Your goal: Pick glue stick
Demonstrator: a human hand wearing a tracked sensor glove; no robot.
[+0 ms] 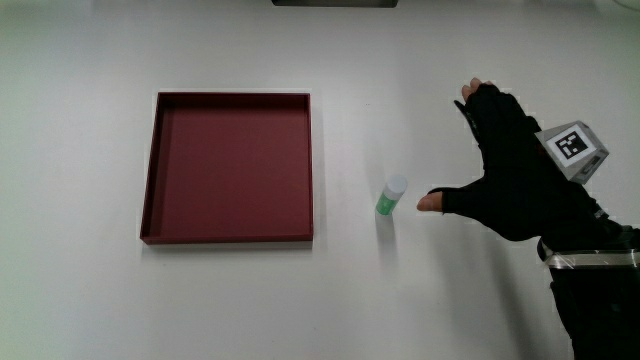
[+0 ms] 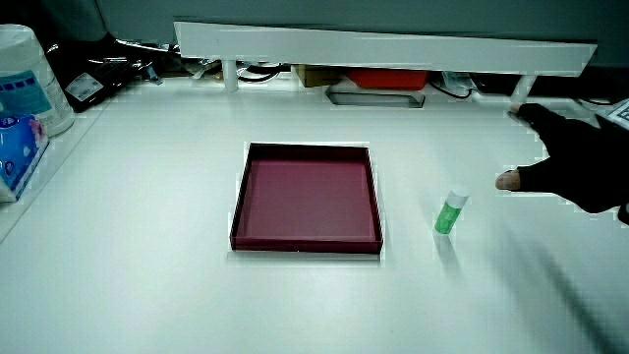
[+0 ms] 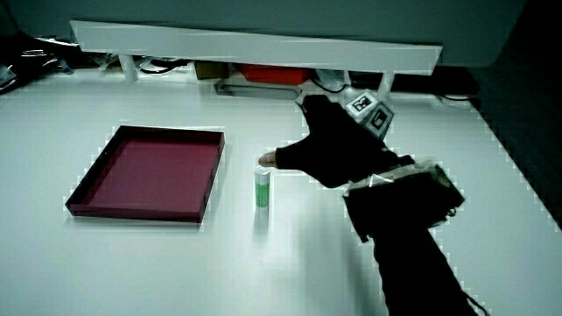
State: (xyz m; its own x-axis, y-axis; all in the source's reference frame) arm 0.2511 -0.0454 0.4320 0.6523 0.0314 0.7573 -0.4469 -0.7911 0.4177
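A small green glue stick with a pale cap stands upright on the white table, between the dark red tray and the hand. Both side views show the glue stick too. The hand, in a black glove with a patterned cube on its back, hovers beside the stick with thumb and fingers spread wide. Its thumb tip is a short way from the stick, not touching it. The hand holds nothing.
The shallow red tray holds nothing. A low white partition runs along the table's edge farthest from the person, with cables and boxes under it. A white container and a blue packet stand at the table's side edge.
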